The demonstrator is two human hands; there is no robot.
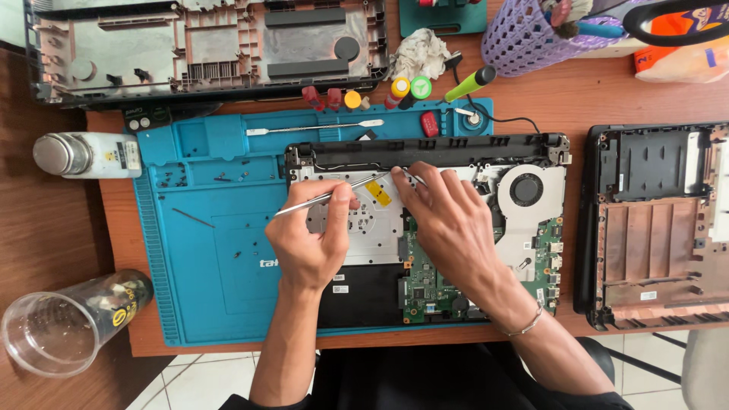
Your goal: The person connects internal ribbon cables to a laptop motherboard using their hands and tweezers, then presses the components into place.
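The left hand (307, 243) grips a metal pry tool (326, 199); the right hand (448, 224) pinches something I cannot identify at the laptop (425, 228). A slip may scratch the board.

Laptop, opened (456, 228): 1. Empty laptop shells: 2 (205, 45) (657, 220). Blue mat (205, 250): 1. Metal pry tools: 2 (326, 197) (315, 127). Clear cup (64, 323): 1. White bottle (87, 154): 1. Lilac basket (524, 34): 1. Cooling fan (525, 190): 1. Hands: 2 (311, 235) (456, 224).
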